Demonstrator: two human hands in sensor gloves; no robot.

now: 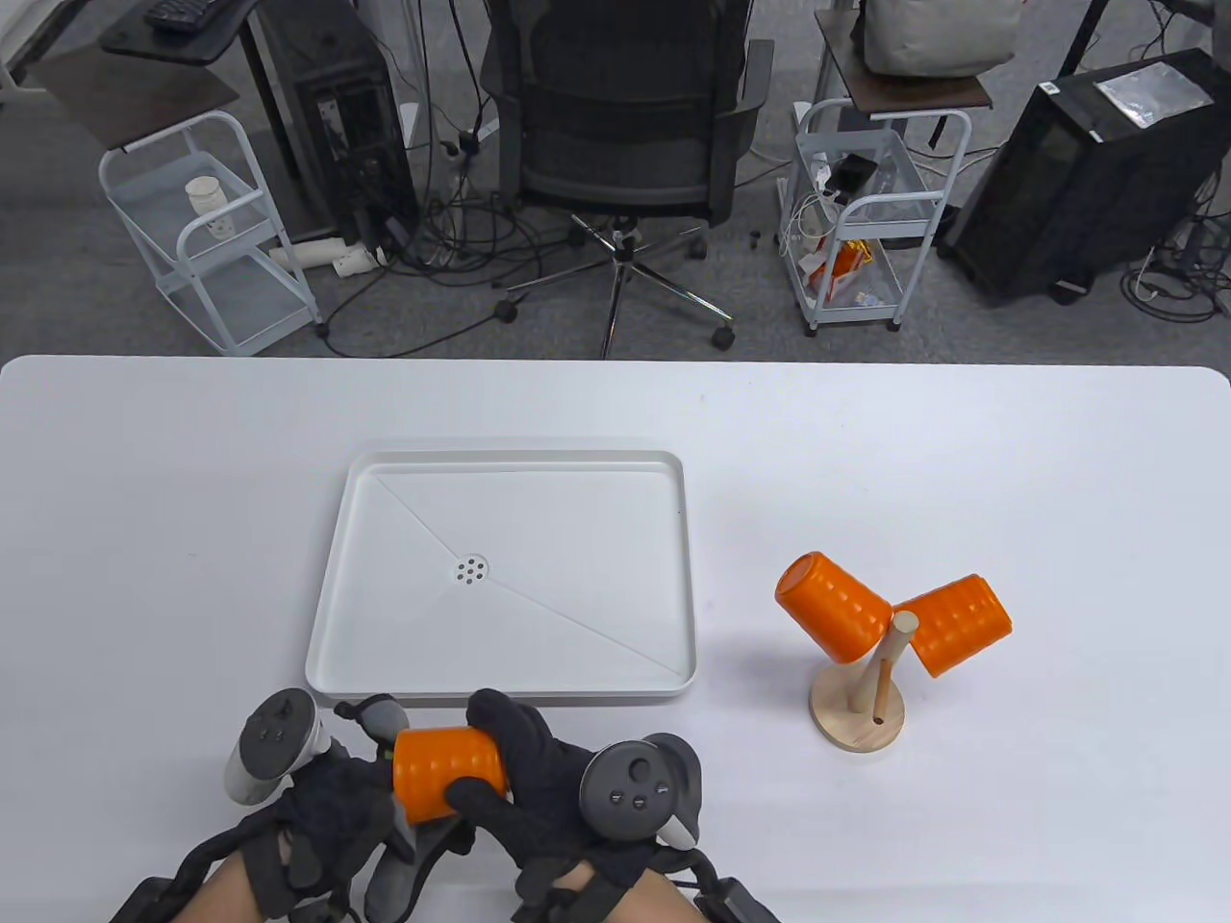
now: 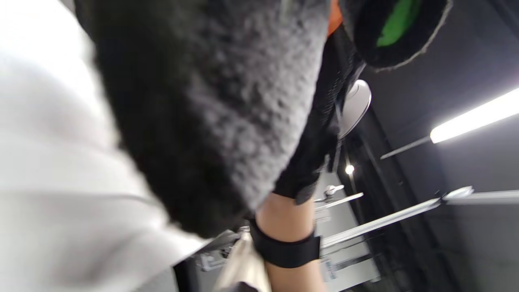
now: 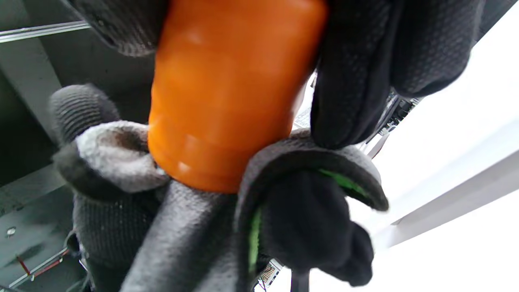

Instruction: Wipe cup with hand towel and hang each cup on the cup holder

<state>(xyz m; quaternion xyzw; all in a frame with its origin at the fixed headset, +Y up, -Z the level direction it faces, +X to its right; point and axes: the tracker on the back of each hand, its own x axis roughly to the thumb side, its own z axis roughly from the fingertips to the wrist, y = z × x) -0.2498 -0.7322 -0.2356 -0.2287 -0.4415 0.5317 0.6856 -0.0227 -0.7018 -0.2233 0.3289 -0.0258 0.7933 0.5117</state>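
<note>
Near the table's front edge, an orange ribbed cup lies sideways between both hands. My right hand grips it, fingers over the top and thumb on the near side. My left hand holds a grey hand towel against the cup's left end. In the right wrist view the cup is pressed into the towel, with my fingers wrapped around it. The towel fills most of the left wrist view. On the right, a wooden cup holder carries two orange cups on its pegs.
A white drain tray lies just beyond the hands at the table's middle. One peg of the holder sticks up bare between the hung cups. Past the far table edge stand an office chair and wire carts.
</note>
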